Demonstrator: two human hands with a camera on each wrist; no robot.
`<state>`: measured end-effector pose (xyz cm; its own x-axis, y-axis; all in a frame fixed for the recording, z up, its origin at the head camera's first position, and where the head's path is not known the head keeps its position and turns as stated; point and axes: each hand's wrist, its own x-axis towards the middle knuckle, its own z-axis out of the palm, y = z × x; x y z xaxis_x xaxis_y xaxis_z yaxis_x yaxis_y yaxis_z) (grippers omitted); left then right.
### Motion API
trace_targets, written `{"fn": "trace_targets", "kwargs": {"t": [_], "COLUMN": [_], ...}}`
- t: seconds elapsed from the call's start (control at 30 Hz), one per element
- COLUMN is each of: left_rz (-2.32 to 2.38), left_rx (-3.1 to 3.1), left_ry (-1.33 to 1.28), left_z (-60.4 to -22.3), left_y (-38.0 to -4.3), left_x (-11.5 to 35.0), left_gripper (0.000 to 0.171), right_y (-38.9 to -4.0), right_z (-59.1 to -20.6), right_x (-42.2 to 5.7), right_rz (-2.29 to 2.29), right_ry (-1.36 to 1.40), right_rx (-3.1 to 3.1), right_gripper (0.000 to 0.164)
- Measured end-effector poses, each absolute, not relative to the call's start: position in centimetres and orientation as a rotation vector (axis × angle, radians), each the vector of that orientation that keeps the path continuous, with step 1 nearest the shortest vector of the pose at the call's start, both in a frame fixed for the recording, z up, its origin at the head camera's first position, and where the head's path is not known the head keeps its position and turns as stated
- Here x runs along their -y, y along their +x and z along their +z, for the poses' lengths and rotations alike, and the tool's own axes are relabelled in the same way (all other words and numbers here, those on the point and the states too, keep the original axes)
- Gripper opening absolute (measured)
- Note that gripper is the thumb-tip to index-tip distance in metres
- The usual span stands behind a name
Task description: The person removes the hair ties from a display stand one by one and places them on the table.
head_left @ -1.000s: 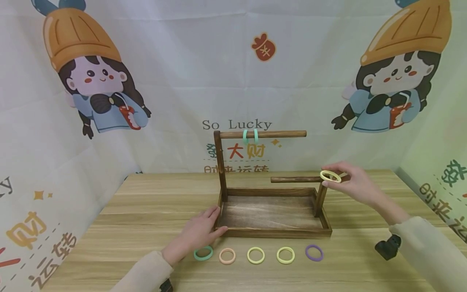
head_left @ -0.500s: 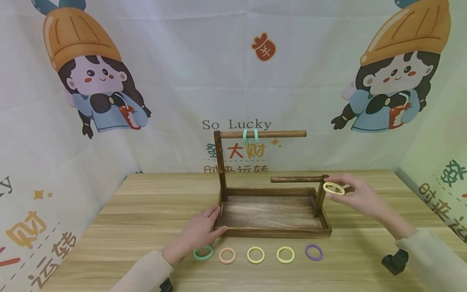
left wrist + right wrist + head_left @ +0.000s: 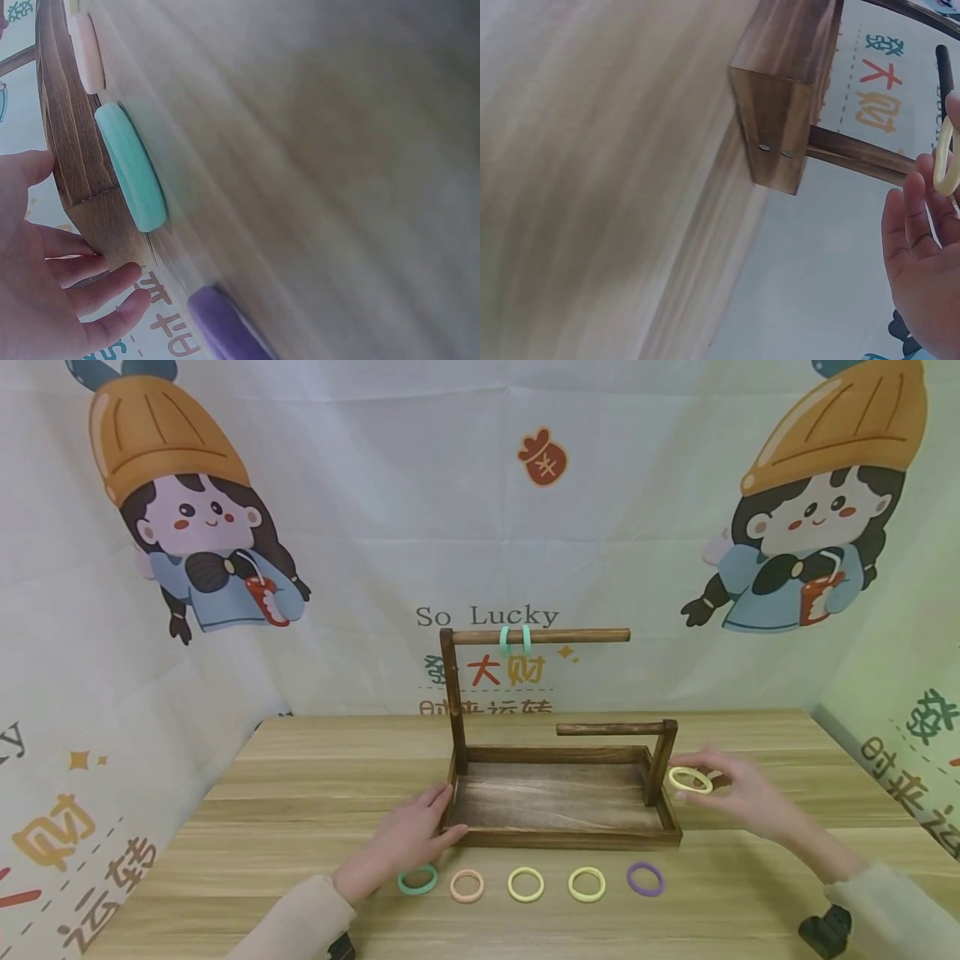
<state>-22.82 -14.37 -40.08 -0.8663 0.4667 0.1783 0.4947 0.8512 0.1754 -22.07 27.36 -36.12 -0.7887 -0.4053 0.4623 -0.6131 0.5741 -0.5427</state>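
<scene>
My left hand (image 3: 408, 831) rests on the left front corner of a wooden rack (image 3: 558, 839), thumb at the front wall and fingers along the end. Beyond the rack's right end, my right hand (image 3: 738, 793) pinches a pale yellow ring (image 3: 946, 176) between thumb and fingers, beside the short post (image 3: 660, 764). Two mint rings (image 3: 527, 641) hang on the upper bar (image 3: 585, 635); the lower bar (image 3: 607, 729) carries none. Along the front lie a green ring (image 3: 417, 892), a peach ring (image 3: 467, 900), two yellow rings (image 3: 527, 899) and a purple ring (image 3: 649, 893).
Another purple ring (image 3: 225, 326) shows near the green one in the left wrist view, hidden by my left arm from the head camera. The wood-grain table (image 3: 300, 785) meets a printed cloth backdrop (image 3: 375, 527) behind and at both sides.
My right hand has lowered the pale yellow ring from the lower bar's post end, moving down and slightly right. The left hand and the other rings have stayed put.
</scene>
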Motion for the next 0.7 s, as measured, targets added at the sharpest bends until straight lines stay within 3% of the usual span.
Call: {"fn": "trace_targets", "kwargs": {"t": [0.3,0.7], "left_rz": [-0.327,-0.341], "left_rx": [2.902,2.9], "left_ry": [-0.752,-0.756], "left_z": [-39.9,-40.0], "left_y": [-22.8,-22.7], "left_x": [14.3,14.4], "left_gripper": [0.063,0.063], "right_y": [-21.1,-20.3], "right_z": [-37.3,-39.0], "right_x": [-27.2,-27.8], "right_rz": [1.035,1.157], "right_ry": [0.885,1.16], "right_rx": [2.594,2.587], "right_gripper": [0.042,0.037]}}
